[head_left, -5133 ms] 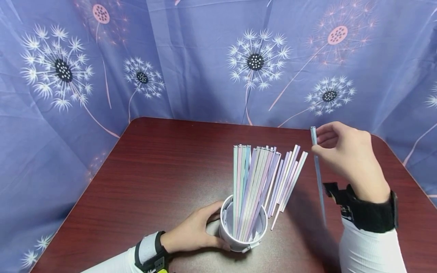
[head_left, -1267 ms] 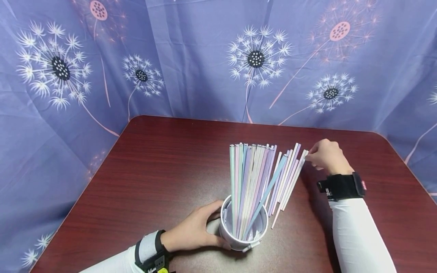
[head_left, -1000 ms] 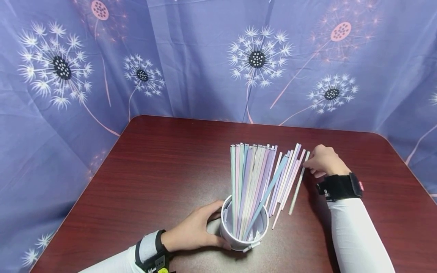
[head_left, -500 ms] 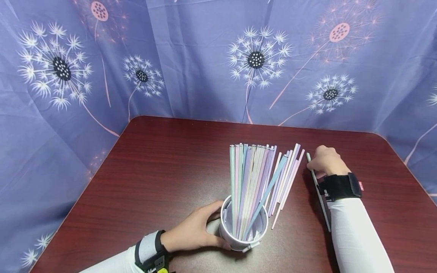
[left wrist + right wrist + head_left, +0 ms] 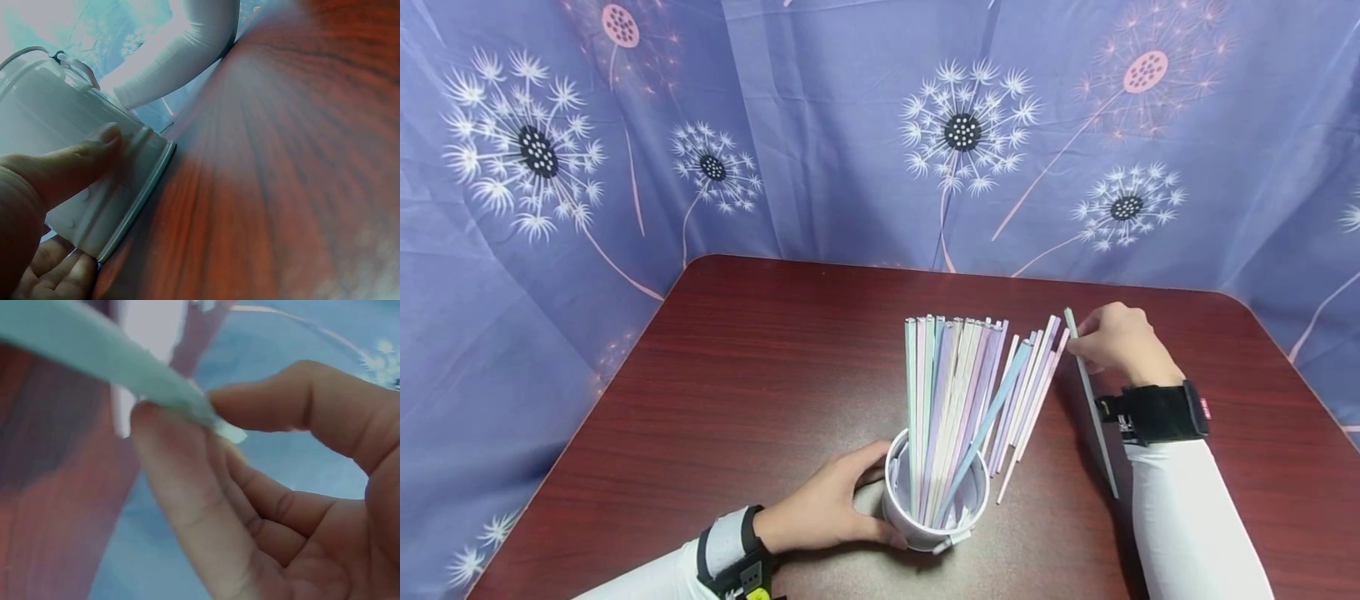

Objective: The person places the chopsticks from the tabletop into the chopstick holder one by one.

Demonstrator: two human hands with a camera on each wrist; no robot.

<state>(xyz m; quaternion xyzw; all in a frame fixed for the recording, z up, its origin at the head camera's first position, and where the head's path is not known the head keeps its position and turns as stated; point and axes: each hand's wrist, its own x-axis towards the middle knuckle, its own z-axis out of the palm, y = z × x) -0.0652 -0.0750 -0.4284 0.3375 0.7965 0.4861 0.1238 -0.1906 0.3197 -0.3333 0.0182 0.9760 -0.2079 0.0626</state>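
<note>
Right hand (image 5: 1120, 342) pinches the green straw (image 5: 1090, 408) near its top; left hand (image 5: 827, 508) grips the cup (image 5: 898, 517)

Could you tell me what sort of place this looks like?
Probably a staged tabletop recording booth, not a lived-in room: a dark wooden table enclosed by a dandelion-print curtain, with only a white cup of pastel straws on it.

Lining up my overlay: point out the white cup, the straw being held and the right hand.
white cup (image 5: 901, 518), head view, outer wall.
straw (image 5: 1088, 407), head view, mid-shaft.
right hand (image 5: 1118, 340), head view, back of hand.
</note>
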